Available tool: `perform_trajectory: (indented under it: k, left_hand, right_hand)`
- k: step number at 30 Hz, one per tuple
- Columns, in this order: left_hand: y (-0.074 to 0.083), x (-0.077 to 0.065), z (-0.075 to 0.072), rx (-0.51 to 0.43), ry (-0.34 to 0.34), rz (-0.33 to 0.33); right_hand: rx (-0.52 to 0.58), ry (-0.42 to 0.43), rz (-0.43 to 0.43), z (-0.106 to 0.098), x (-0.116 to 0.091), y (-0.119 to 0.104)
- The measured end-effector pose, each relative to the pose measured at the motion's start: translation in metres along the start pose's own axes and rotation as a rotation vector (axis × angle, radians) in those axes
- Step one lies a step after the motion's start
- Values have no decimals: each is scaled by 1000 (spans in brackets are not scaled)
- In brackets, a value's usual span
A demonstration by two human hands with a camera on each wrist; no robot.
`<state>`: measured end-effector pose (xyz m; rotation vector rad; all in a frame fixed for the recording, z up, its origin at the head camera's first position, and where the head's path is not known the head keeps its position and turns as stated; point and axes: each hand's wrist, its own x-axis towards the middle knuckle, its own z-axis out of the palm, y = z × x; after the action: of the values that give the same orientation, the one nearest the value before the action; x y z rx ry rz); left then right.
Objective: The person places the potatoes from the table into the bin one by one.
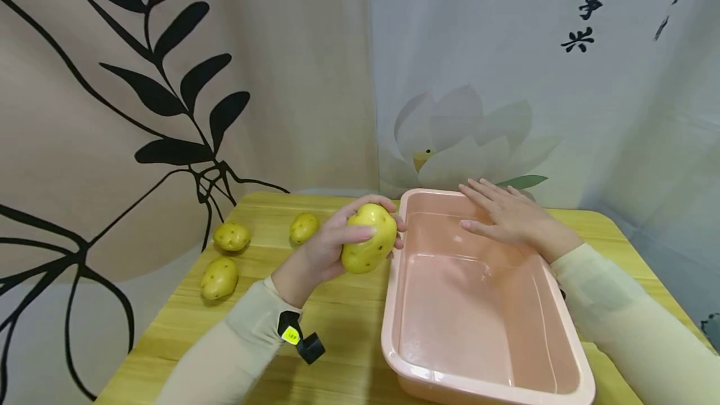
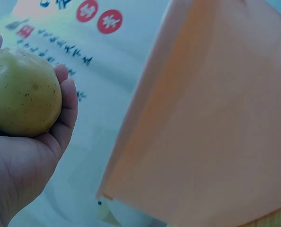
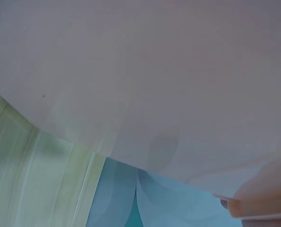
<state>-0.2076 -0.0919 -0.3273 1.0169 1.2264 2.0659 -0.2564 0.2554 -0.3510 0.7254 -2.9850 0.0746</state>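
A yellow potato (image 1: 369, 239) with small dark specks is gripped in my left hand (image 1: 332, 239), thumb across its near side and fingers wrapped behind. The left wrist view shows the same potato (image 2: 24, 92) cupped in the palm. It is held up just left of a pink plastic basin (image 1: 394, 305), near the basin's left rim. My right hand (image 1: 503, 214) lies flat with fingers straight over the far right corner of the basin. In the right wrist view the basin's outer wall (image 3: 145, 85) fills most of the picture.
Three more potatoes lie on the wooden table (image 1: 337, 342): one at the back left (image 1: 231, 236), another in front of it (image 1: 219, 279), and a third (image 1: 304, 228) behind my left wrist. A printed curtain (image 1: 315, 67) hangs behind the table.
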Motion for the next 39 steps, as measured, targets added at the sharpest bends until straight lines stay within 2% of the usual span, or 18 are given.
perform_trajectory:
  k: [9, 15, 19, 21, 24, 29, 34, 39]
  left_hand:
    - [12, 19, 31, 63, -131, -80]
    - [12, 32, 42, 111, -166, -94]
    - [9, 41, 50, 97, -182, -108]
    - [8, 46, 54, 120, -193, -107]
    - [4, 55, 56, 163, -187, -102]
    - [-2, 59, 56, 194, -189, -100]
    - [-6, 60, 56, 223, -194, -152]
    - [-9, 67, 59, 277, -180, -202]
  right_hand:
    - [14, 2, 36, -1, -11, -16]
    - [37, 27, 48, -2, -11, -18]
    - [64, 4, 48, -4, -14, -18]
    - [93, -15, 64, -7, -16, -19]
    - [117, -28, 63, -12, -13, -14]
    - [108, -42, 74, -12, -13, -6]
    - [142, -74, 123, -8, -13, 0]
    - [127, -83, 102, -8, -14, 1]
